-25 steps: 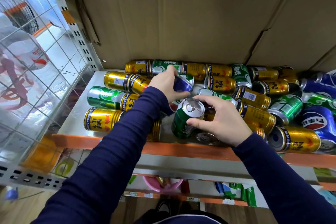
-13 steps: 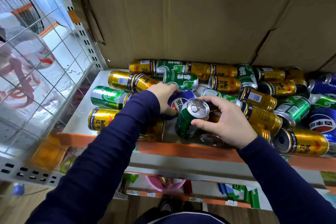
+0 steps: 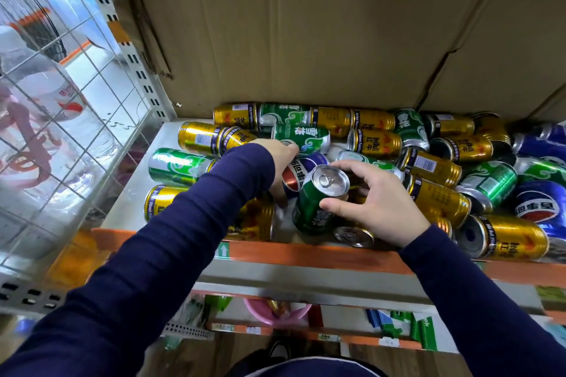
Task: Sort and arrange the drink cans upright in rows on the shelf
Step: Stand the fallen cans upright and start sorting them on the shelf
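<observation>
The blue can (image 3: 297, 173) has been drawn forward from the back of the heap and is now gripped by the left hand (image 3: 275, 162), just beside the green can (image 3: 315, 208). The green can is kept almost upright near the front of the shelf (image 3: 306, 254) by the right hand (image 3: 378, 203), whose thumb and fingers are curled round it. The gold cans (image 3: 438, 202) lie flat, so sorting is judged barely begun.
</observation>
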A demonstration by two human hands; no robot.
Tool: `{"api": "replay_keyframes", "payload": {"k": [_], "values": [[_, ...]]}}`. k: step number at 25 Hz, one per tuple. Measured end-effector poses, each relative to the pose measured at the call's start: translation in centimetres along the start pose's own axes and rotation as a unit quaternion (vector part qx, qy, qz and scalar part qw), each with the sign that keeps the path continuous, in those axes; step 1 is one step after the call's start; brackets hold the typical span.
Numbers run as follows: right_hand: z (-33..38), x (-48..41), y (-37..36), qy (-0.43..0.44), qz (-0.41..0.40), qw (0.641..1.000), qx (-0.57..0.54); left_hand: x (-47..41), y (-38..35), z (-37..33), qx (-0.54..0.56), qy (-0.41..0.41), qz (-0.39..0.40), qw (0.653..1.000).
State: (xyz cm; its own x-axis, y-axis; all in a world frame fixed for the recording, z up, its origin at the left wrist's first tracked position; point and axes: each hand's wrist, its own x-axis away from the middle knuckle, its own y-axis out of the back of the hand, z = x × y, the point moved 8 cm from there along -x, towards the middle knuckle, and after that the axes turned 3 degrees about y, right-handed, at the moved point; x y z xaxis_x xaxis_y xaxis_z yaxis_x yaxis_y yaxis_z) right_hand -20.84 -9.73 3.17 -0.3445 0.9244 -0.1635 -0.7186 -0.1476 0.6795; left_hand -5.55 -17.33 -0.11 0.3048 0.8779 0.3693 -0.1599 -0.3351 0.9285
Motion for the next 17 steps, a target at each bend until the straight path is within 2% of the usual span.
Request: {"api": "replay_keyframes", "payload": {"k": [2, 4, 7, 10, 17], "values": [[0.0, 0.1, 0.0, -0.002, -0.006, 1.000, -0.005, 0.6, 1.0, -0.1, 0.031, -0.033, -0.026, 0.999], [0.1, 0.2, 0.0, -0.001, -0.012, 1.000, -0.008, 1.4, 3.4, 0.7, 0.110, -0.055, -0.057, 0.991], [0.2, 0.0, -0.1, -0.003, -0.012, 1.000, -0.005, 1.7, 7.0, 2.0, 0.172, -0.039, -0.131, 0.976], [0.7, 0.0, -0.6, 0.004, -0.001, 1.000, -0.007, 1.1, 6.4, 1.7, 0.176, -0.007, -0.135, 0.975], [1.8, 0.2, -1.2, 0.024, -0.031, 0.999, 0.033, 3.5, 4.2, 2.3, 0.218, 0.000, -0.164, 0.962]]}}
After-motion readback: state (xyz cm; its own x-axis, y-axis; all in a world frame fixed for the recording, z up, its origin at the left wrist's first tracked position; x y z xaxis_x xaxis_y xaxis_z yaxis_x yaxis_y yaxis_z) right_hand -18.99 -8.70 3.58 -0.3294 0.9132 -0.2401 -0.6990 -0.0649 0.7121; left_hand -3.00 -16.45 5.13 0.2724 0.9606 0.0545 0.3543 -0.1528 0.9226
